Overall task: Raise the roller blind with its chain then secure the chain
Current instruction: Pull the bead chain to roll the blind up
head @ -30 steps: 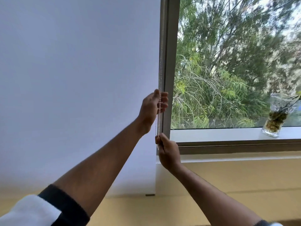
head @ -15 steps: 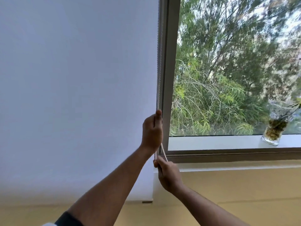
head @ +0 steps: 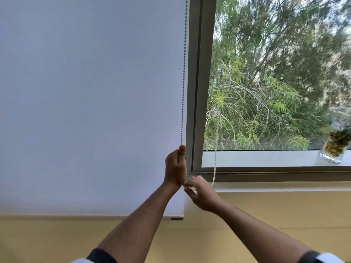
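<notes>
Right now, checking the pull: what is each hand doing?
Left hand: closed on the chain.
Right hand: open, blurred, holding nothing visible.

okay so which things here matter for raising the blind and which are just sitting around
Part of the job: roller blind, bead chain, left hand gripping it, right hand.

Just there: glass vase on the sill, window frame, trees outside.

Your forearms are bare from the wrists down to just short of the picture's lower edge. Your left hand (head: 175, 166) and right hand (head: 202, 194) wear no gloves, rings or watch. Each arm ends in a dark, near-black cuff band, the left sleeve (head: 100, 256) and the right sleeve (head: 313, 257), with white fabric showing beyond the band.
</notes>
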Tool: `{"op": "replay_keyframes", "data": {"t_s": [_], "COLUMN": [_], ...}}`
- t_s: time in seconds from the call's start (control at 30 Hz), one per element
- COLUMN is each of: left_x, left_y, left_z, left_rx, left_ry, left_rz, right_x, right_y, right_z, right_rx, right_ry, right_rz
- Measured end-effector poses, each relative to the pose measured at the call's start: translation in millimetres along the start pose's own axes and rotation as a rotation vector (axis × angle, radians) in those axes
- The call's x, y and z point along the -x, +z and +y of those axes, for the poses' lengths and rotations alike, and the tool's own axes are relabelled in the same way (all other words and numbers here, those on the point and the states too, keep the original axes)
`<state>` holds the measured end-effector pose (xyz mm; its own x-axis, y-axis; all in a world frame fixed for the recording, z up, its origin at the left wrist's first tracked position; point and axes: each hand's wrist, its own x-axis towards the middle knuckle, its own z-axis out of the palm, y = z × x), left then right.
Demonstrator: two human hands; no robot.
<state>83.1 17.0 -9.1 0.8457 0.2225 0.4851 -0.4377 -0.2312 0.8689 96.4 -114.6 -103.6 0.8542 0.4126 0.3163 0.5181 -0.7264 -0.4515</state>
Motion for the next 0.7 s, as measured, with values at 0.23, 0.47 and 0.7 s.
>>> {"op": "replay_keyframes", "data": {"t_s": [0.23,0.47,0.7], "left_x": [38.9,87.1,64.7], "left_y": [-8.2,6.9,-9.0], "left_z": [-28.2,-77.5,-68.2], "left_rx": [-0.041,-0.03,0.028], "left_ry": [-0.06,-0.189,-0.296], "left_rz": [-0.055,-0.116,-0.371], "right_x": [-32.8,-47.7,-34.3], "right_y": [-59.5,-65.6,-43.0], "right_z": [-68.7,-118.0,-86.0], "right_rx": [-1.0,-0.958,-0.401], "right_ry": [0.127,-0.074,-0.052], "right_rz": [0.161,0.452,0.482]}}
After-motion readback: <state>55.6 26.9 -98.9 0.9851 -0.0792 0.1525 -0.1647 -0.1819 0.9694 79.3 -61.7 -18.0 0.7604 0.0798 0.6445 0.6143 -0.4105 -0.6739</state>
